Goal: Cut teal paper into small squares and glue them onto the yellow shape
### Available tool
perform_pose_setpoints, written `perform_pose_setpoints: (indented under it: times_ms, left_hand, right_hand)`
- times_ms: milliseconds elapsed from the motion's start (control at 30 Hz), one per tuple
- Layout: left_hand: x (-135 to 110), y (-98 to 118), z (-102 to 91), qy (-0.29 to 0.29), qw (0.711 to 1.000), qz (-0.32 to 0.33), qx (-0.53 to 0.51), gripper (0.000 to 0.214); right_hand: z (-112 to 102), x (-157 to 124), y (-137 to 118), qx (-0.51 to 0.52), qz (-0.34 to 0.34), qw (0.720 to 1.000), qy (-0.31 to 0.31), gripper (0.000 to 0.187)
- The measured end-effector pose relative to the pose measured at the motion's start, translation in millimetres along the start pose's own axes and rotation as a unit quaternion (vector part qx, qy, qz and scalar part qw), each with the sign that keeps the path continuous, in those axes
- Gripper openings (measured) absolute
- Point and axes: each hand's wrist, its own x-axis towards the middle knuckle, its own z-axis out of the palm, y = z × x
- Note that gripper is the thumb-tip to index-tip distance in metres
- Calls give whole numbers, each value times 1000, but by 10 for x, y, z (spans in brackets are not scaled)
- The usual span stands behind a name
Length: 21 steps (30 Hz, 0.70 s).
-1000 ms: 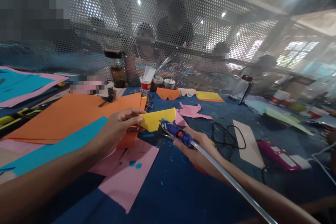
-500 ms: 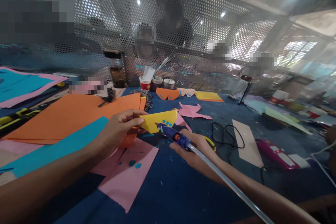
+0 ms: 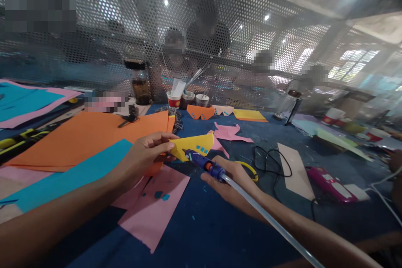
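Between the thumb and fingers of my left hand (image 3: 153, 149) is the left end of a yellow paper piece (image 3: 190, 141), held above the table. Small blue paper squares (image 3: 202, 149) sit in a row on its right part. My right hand (image 3: 230, 176) is wrapped round a blue glue gun (image 3: 205, 164), whose tip points at the yellow paper, left of the squares. I cannot tell whether the tip touches it. A long clear glue stick (image 3: 266, 217) runs out of the gun's back, over my right forearm. Below my left hand lies pink paper (image 3: 157, 213) with blue scraps on it.
Orange sheets (image 3: 84, 138) and a blue strip (image 3: 78, 176) lie left. Behind are cut orange (image 3: 200, 112) and pale pink pieces (image 3: 223, 110), cups (image 3: 173, 99) and a jar (image 3: 140, 86). A black cord (image 3: 270, 161) and a magenta power strip (image 3: 331, 184) lie right.
The glue gun's tip has shifted slightly left and down along the yellow paper, away from the blue squares. The yellow paper has moved a little to the right. Both hands keep their hold.
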Motion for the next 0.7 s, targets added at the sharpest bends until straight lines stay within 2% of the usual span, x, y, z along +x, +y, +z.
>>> perform_pose_setpoints:
  times_ms: [167, 700]
  left_hand:
    - [-5, -2, 4, -5, 1000, 4, -6, 35]
    - [-29, 8, 31, -4, 1000, 0, -6, 31]
  right_hand:
    - [9, 4, 9, 8, -2, 1000, -8, 21]
    - [66, -34, -35, -15, 2, 1000, -5, 24]
